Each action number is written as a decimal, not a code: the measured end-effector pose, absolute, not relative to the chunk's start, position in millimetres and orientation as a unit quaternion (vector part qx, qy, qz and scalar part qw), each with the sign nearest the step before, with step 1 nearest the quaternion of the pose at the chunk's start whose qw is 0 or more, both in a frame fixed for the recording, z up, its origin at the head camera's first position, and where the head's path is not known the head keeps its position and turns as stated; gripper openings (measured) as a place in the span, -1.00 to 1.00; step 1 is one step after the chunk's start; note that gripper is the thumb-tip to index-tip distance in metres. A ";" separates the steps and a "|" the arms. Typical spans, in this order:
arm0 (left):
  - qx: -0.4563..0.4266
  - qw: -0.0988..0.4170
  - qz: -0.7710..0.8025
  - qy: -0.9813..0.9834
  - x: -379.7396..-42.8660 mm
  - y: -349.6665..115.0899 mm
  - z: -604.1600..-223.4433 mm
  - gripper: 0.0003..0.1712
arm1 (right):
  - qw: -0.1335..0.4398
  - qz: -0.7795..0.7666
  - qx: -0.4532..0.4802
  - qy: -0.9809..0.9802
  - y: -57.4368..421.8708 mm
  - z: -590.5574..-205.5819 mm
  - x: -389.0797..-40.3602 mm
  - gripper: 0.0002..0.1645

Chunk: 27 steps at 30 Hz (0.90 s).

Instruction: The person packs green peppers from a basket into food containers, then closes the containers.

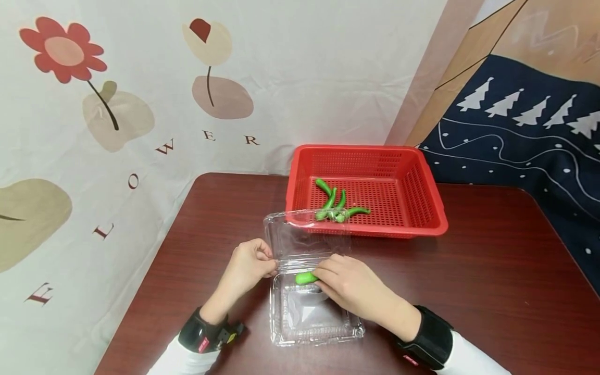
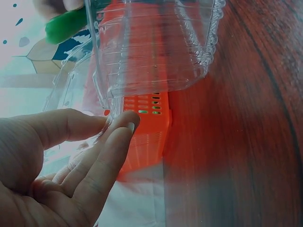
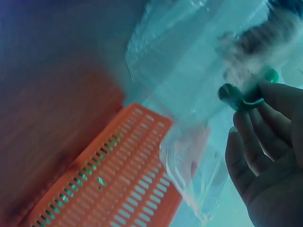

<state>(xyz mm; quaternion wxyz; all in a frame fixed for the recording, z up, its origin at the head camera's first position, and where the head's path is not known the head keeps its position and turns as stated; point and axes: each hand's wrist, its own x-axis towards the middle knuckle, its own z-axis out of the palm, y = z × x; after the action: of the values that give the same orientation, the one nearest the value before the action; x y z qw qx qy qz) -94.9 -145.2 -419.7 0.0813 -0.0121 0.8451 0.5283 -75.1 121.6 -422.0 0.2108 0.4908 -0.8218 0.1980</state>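
Note:
A clear plastic clamshell box [image 1: 281, 332] lies opened on the table, its lid [image 1: 281, 237] tilted back against the basket. At the hinge's left end, my left hand [image 1: 248, 264] pinches the plastic edge between thumb and forefinger, which the left wrist view shows close up. My right hand [image 1: 349, 285] holds a green chili pepper [image 1: 305, 278] by thumb and fingers over the back of the box's base. The pepper's right end is hidden behind those fingers in the head view. Blur softens the pepper [image 3: 232, 96] in the right wrist view.
Behind the box stands a red perforated plastic basket [image 1: 426, 208] with several green chili peppers [image 1: 328, 203] at its left side. The dark red wooden table [image 1: 492, 276] meets printed cloth hangings [image 1: 328, 78] at the back and left.

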 end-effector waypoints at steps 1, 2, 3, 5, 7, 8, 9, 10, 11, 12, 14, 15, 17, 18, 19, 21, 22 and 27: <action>-0.013 0.082 0.529 0.844 -94.9 -145.2 -419.5 -0.79 | 0.210 0.191 0.495 -0.821 119.9 -424.1 -74.1 -0.68; -0.014 0.082 0.531 0.843 -94.7 -145.3 -419.4 -0.79 | 0.212 0.186 0.499 -0.819 118.2 -425.9 -73.1 -0.68; -0.014 0.082 0.532 0.842 -94.6 -145.2 -419.2 -0.79 | 0.212 0.180 0.502 -0.819 116.6 -427.9 -72.2 -0.69; -0.014 0.083 0.534 0.841 -94.4 -145.2 -419.1 -0.80 | 0.214 0.163 0.505 -0.820 114.1 -431.2 -70.4 -0.74; -0.015 0.083 0.535 0.841 -94.3 -145.3 -419.1 -0.80 | 0.212 0.144 0.506 -0.823 111.7 -434.0 -68.8 -0.80; -0.015 0.083 0.535 0.841 -94.2 -145.4 -419.1 -0.80 | 0.210 0.135 0.506 -0.826 110.5 -435.6 -68.0 -0.83; -0.016 0.083 0.535 0.841 -94.2 -145.5 -419.2 -0.80 | 0.206 0.124 0.505 -0.829 109.5 -437.3 -67.3 -0.86; -0.017 0.084 0.535 0.840 -94.2 -145.6 -419.3 -0.80 | 0.203 0.114 0.505 -0.831 108.6 -438.9 -66.6 -0.87; -0.017 0.084 0.535 0.841 -94.4 -145.7 -419.5 -0.80 | 0.199 0.104 0.506 -0.833 107.8 -440.5 -65.9 -0.88; -0.017 0.085 0.535 0.840 -94.6 -145.8 -419.5 -0.80 | 0.195 0.093 0.505 -0.835 107.0 -442.3 -65.4 -0.88; -0.017 0.086 0.535 0.841 -94.6 -146.0 -419.7 -0.80 | 0.188 0.071 0.506 -0.839 105.9 -445.0 -64.5 -0.89; -0.017 0.086 0.535 0.840 -94.7 -146.0 -419.7 -0.80 | 0.186 0.059 0.507 -0.839 105.6 -445.5 -64.2 -0.89; -0.016 0.086 0.533 0.841 -94.8 -146.1 -419.7 -0.81 | 0.183 0.040 0.508 -0.841 105.0 -446.6 -64.2 -0.90; -0.016 0.086 0.533 0.841 -94.8 -146.2 -419.7 -0.81 | 0.181 0.032 0.507 -0.842 104.6 -446.6 -64.3 -0.91; -0.016 0.085 0.533 0.841 -94.7 -146.2 -419.6 -0.81 | 0.180 0.025 0.506 -0.843 104.3 -446.3 -64.5 -0.91; -0.016 0.085 0.535 0.841 -94.7 -146.3 -419.7 -0.80 | 0.176 0.013 0.501 -0.847 103.7 -446.2 -64.8 -0.91; -0.015 0.085 0.535 0.840 -94.5 -146.3 -419.7 -0.80 | 0.174 0.006 0.499 -0.849 103.4 -446.6 -65.2 -0.92; -0.016 0.088 0.540 0.837 -94.2 -146.3 -419.7 -0.80 | 0.179 -0.028 0.494 -0.850 101.4 -448.2 -65.8 -0.91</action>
<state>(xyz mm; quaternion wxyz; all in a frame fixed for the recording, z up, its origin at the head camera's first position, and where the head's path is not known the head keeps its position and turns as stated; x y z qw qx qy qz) -94.2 -146.3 -419.7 0.0877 -0.0162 0.8371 0.5398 -65.8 101.4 -448.2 0.1793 0.4944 -0.8501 -0.0284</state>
